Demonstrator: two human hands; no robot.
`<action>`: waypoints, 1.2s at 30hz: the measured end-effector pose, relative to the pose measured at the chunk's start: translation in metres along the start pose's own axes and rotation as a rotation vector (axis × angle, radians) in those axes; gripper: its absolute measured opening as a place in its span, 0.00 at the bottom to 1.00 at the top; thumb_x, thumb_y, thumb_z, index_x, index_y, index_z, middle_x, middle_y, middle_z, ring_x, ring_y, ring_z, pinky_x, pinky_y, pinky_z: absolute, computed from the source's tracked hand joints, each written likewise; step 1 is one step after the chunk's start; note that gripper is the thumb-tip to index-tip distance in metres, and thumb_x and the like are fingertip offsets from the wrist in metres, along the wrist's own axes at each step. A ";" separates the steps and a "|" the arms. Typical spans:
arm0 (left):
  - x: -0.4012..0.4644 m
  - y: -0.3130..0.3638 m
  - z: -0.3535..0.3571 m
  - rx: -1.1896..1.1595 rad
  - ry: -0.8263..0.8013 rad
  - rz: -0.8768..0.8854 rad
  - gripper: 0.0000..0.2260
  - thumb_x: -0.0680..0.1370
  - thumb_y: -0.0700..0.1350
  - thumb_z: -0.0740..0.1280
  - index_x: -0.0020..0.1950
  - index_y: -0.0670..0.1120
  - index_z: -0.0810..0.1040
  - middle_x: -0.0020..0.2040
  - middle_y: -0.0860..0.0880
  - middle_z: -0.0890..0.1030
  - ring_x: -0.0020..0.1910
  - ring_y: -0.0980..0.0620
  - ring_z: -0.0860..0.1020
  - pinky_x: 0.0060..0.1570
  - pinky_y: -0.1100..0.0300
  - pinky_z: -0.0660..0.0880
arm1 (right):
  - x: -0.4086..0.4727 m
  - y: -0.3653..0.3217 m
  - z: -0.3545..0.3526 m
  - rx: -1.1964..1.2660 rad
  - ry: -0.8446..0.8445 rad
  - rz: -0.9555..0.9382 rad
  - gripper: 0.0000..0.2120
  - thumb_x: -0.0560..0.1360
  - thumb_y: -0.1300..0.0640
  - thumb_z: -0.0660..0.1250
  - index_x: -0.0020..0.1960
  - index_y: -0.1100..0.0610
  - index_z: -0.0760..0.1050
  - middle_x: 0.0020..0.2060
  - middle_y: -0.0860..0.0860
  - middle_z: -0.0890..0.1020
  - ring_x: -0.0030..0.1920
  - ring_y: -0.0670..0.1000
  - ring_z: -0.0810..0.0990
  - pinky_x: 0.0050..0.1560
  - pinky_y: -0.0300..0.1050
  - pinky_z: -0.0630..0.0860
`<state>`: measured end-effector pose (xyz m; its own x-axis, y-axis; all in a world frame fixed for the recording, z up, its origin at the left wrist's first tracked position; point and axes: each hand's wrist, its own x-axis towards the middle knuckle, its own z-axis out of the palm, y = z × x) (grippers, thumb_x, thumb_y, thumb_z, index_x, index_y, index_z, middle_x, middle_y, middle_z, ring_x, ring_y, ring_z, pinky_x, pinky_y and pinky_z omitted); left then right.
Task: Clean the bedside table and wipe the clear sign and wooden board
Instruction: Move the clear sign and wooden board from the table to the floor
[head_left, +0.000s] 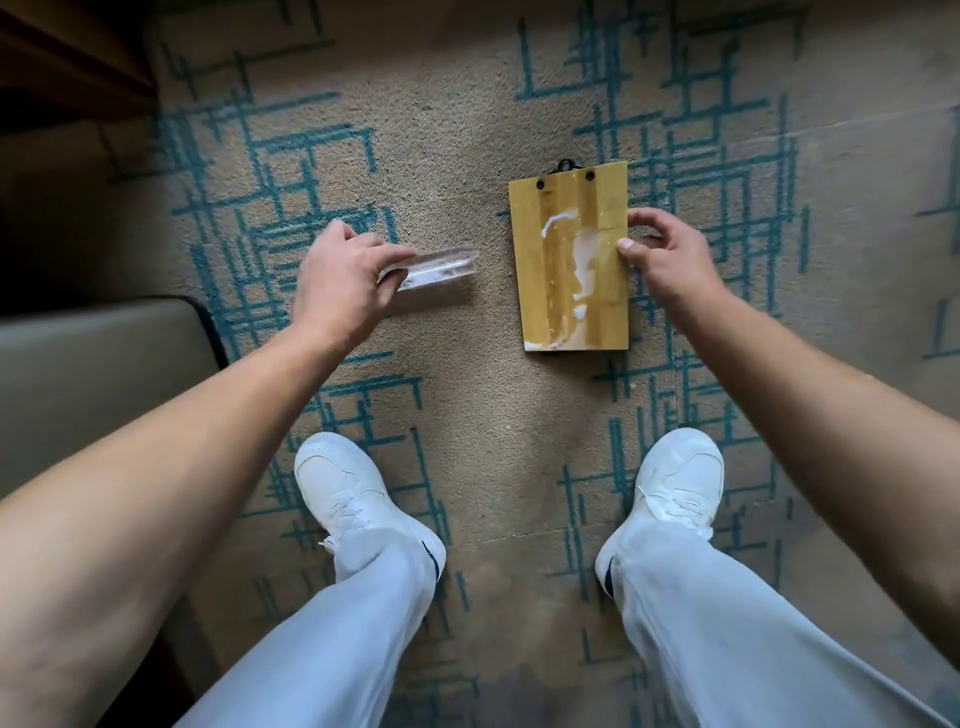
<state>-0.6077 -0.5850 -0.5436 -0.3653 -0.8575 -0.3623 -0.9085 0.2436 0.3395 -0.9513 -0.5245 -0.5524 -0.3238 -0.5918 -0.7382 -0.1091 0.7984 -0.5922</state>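
**Both dirty pieces held over the carpet**

Head view: your left hand (343, 280) pinches the clear sign (431, 267) by its near end, long axis running left to right. Your right hand (660, 249) pinches the wooden board (569, 260) at its right edge, long axis pointing away, clip end farthest. White smears face up, likely so you can wipe them.

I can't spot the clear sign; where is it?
The clear sign is left of centre in the head view, pinched in the left hand, beside the wooden board.
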 end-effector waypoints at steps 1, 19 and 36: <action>0.000 -0.001 0.002 0.004 0.000 -0.007 0.12 0.79 0.51 0.70 0.62 0.54 0.83 0.51 0.51 0.86 0.48 0.44 0.72 0.40 0.55 0.64 | 0.002 0.000 0.001 -0.014 0.001 0.001 0.15 0.80 0.63 0.67 0.65 0.52 0.78 0.48 0.48 0.84 0.46 0.42 0.83 0.41 0.31 0.78; 0.003 -0.003 0.004 0.095 -0.007 0.014 0.11 0.79 0.50 0.70 0.60 0.52 0.84 0.48 0.44 0.79 0.48 0.43 0.74 0.38 0.54 0.65 | 0.022 0.009 0.009 -0.459 0.187 -0.016 0.14 0.75 0.47 0.73 0.60 0.42 0.80 0.49 0.46 0.83 0.52 0.52 0.83 0.58 0.55 0.80; -0.089 0.056 -0.156 -0.265 0.195 -0.200 0.14 0.79 0.51 0.65 0.36 0.45 0.73 0.36 0.46 0.75 0.40 0.43 0.74 0.40 0.53 0.66 | -0.143 -0.133 0.008 -1.024 0.175 -0.693 0.15 0.77 0.49 0.62 0.39 0.59 0.74 0.36 0.60 0.79 0.37 0.63 0.78 0.44 0.55 0.75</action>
<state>-0.5943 -0.5662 -0.3571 -0.1178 -0.9526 -0.2805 -0.8648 -0.0404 0.5005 -0.8826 -0.5467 -0.3708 -0.0180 -0.9621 -0.2719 -0.9621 0.0907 -0.2572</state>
